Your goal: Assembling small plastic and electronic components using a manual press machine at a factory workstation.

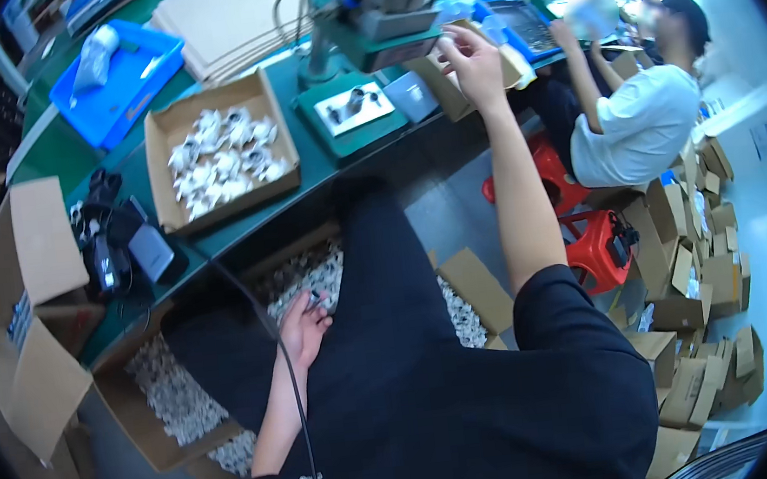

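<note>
My left hand is low over my lap, its fingers curled round a small dark metal part whose kind I cannot make out. Up by the head of a green bench press, my right hand is raised with its fingers bent together; whatever they hold is hidden. Below the press head, a white plate carries a dark round fixture on the green base. Left of it stands an open cardboard box holding a heap of small white parts.
A blue tray lies on the bench's far left. Cartons of white parts sit under the bench. A black cable crosses my left forearm. On the right are red stools, a co-worker in a white shirt and stacked cartons.
</note>
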The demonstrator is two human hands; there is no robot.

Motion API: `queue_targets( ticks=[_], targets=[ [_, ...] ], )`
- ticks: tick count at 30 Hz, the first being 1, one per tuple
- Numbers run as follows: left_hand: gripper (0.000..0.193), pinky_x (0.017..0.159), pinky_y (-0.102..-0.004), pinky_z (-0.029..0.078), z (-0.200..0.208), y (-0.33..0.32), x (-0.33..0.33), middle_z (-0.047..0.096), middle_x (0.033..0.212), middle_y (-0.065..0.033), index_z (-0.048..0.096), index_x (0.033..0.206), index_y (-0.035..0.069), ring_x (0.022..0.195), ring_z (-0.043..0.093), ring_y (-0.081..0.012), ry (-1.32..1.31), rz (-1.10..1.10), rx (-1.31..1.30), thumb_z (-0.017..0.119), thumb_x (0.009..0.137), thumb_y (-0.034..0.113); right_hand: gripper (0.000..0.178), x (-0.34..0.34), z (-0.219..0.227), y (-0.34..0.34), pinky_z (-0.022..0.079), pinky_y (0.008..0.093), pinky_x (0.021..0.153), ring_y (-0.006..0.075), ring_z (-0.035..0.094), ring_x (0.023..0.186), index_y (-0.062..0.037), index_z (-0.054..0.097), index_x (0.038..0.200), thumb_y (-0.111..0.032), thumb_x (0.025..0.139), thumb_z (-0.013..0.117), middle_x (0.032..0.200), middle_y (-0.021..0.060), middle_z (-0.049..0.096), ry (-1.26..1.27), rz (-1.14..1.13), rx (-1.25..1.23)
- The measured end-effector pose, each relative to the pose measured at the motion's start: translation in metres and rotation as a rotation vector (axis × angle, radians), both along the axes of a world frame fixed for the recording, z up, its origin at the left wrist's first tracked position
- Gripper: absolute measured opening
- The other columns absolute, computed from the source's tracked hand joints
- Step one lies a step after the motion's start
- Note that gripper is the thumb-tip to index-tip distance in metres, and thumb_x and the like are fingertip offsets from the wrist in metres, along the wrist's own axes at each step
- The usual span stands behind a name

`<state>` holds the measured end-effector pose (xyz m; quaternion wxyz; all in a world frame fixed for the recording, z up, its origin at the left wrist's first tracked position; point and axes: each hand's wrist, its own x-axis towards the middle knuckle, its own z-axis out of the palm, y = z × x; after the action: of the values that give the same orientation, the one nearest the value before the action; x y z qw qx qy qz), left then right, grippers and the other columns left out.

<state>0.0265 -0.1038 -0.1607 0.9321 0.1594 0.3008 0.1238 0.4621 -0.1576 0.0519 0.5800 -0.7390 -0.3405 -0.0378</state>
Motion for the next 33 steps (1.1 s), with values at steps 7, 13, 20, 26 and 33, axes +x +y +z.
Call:
queue_targets(
  ticks=[7,13,20,26,33],
  targets=[
    [0.019,0.068,-0.0291,0.048,0.0,0.002,0.003,0.066,0.098,-0.0035,0.062,0.107,0.015,0.077,0.059,-0.0116,0.026,-0.045,-0.01,0.063,0.093,0.028,0.029,-0.086,-0.04,0.035,0.055,0.0316,0.069,0.0214,0.069,0.076,-0.0031,0.068,0.108,-0.014,0.082,0.073,0.094,0.0131,0.071,-0.287,0.051,-0.045],
    [0.017,0.068,-0.0288,0.048,0.001,0.005,-0.003,0.067,0.099,-0.0032,0.062,0.106,0.016,0.078,0.059,-0.0117,0.034,-0.02,-0.033,0.063,0.093,0.027,0.028,-0.102,-0.041,0.035,0.055,0.0319,0.074,0.024,0.069,0.086,-0.0039,0.069,0.106,-0.008,0.078,0.074,0.099,0.012,0.07,-0.434,0.146,0.011],
    [0.014,0.069,-0.0289,0.048,0.0,0.006,0.001,0.067,0.099,-0.0035,0.062,0.104,0.016,0.078,0.059,-0.0121,0.019,-0.051,-0.055,0.061,0.094,0.026,0.031,-0.102,-0.035,0.033,0.054,0.0289,0.08,0.0209,0.068,0.091,-0.0054,0.071,0.108,-0.001,0.077,0.072,0.104,0.0097,0.07,-0.627,0.197,-0.022],
    [0.013,0.068,-0.029,0.048,0.0,0.008,0.005,0.067,0.099,-0.0038,0.061,0.102,0.014,0.078,0.059,-0.0124,0.03,-0.071,-0.07,0.06,0.095,0.025,0.03,-0.092,-0.034,0.034,0.055,0.0312,0.081,0.0215,0.068,0.092,-0.0054,0.071,0.106,0.001,0.077,0.072,0.102,0.0081,0.07,-0.757,0.195,-0.106],
    [0.014,0.068,-0.0283,0.048,0.002,0.008,0.009,0.067,0.097,-0.0038,0.059,0.103,0.013,0.077,0.058,-0.0118,0.041,-0.089,-0.056,0.058,0.096,0.024,0.028,-0.095,-0.028,0.037,0.055,0.0316,0.078,0.0229,0.067,0.089,-0.0046,0.072,0.102,0.003,0.075,0.072,0.1,0.0075,0.069,-1.034,0.192,-0.18]
  ],
)
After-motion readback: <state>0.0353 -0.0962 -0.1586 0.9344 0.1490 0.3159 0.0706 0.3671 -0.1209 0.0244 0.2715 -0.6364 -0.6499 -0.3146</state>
